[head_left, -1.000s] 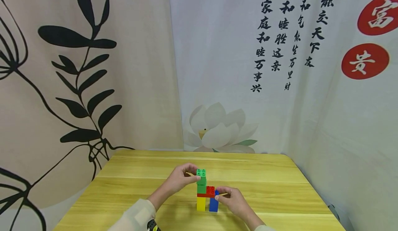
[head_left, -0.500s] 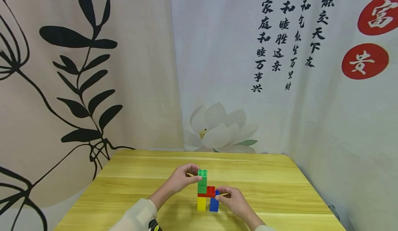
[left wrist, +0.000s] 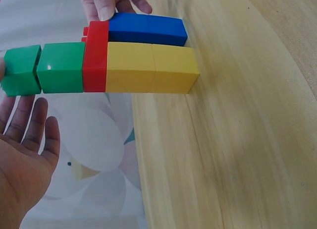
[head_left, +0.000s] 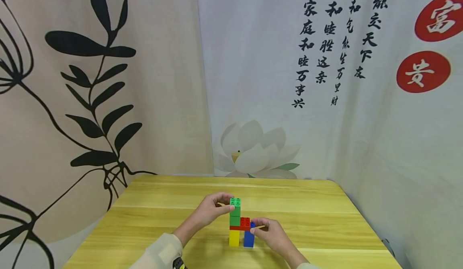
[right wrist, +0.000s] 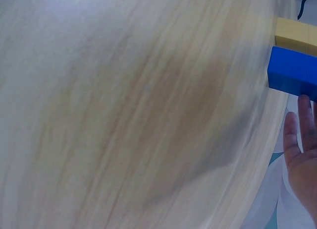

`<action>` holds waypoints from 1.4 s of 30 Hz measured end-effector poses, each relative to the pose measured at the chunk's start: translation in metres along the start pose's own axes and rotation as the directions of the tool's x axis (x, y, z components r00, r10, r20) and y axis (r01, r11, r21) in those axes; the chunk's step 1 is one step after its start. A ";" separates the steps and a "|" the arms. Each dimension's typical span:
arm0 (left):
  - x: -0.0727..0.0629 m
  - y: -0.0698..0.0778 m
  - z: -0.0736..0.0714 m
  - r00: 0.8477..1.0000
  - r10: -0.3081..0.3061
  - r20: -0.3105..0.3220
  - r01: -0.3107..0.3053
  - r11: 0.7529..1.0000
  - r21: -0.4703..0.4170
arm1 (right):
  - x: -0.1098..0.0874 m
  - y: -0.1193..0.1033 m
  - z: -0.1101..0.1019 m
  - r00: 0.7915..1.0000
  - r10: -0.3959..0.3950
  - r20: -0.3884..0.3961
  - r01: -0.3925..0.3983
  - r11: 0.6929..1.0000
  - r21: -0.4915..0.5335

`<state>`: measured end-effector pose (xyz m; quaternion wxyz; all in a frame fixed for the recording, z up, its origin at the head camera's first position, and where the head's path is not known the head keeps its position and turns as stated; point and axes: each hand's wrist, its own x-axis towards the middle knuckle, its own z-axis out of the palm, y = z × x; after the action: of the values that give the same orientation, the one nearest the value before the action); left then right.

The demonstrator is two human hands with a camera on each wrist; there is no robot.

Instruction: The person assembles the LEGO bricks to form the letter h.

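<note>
A structure of toy building blocks stands upright on the table. Two yellow blocks (left wrist: 153,68) and two blue blocks (head_left: 248,239) form its legs, bridged by a flat red block (left wrist: 96,58). Two green blocks rise from the red block's left end. My left hand (head_left: 212,209) pinches the upper green block (left wrist: 22,70) between thumb and fingers. A narrow, uneven seam shows between it and the lower green block (left wrist: 62,68). My right hand (head_left: 272,233) pinches the upper part of the blue leg, beside the red block's right end, its thumb on the near side.
The wooden table (head_left: 162,196) has a rounded far right corner. Behind it hangs a cloth backdrop (head_left: 173,100) printed with leaves, a lotus and dark writing. A dark watch-like band (head_left: 178,263) is on the left wrist.
</note>
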<state>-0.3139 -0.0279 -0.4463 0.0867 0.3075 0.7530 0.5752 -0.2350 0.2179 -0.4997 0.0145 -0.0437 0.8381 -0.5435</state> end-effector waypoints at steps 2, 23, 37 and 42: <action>0.000 0.000 0.000 1.000 -0.004 0.000 0.004 1.000 -0.002 | 0.000 0.000 0.000 1.000 -0.004 0.000 0.004 1.000 -0.002; -0.001 0.001 0.001 1.000 -0.015 0.000 0.015 1.000 0.020 | 0.002 0.003 0.002 1.000 -0.005 0.003 0.005 1.000 0.006; -0.002 0.003 0.004 1.000 -0.014 -0.010 0.014 1.000 0.006 | 0.002 0.003 0.001 1.000 0.000 -0.003 0.000 1.000 0.003; 0.000 0.002 0.005 1.000 -0.014 -0.022 0.015 1.000 0.022 | 0.002 0.004 0.000 1.000 -0.002 -0.007 0.001 1.000 -0.003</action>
<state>-0.3109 -0.0231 -0.4465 0.0792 0.2965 0.7624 0.5697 -0.2377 0.2193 -0.5033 0.0109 -0.0423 0.8389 -0.5425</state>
